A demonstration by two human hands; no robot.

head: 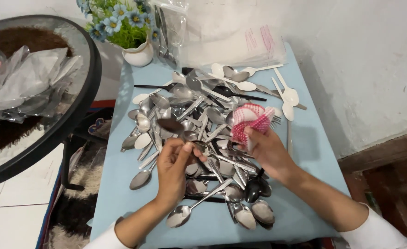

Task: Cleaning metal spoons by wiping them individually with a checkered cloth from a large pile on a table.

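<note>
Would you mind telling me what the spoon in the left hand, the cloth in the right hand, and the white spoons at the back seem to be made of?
The spoon in the left hand looks like polished metal, probably steel: it mirrors its surroundings darkly. The cloth in the right hand looks woven, with a red-and-white check and soft folds. The white spoons look like matte plastic, opaque and without glint.

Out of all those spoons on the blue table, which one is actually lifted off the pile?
The metal spoon pinched in the left hand, bowl pointing up and left. The others lie flat in the heap; the right hand holds a red-and-white checked cloth.

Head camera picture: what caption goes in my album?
Left hand holds a spoon, right hand a cloth, above piled spoons.
</note>
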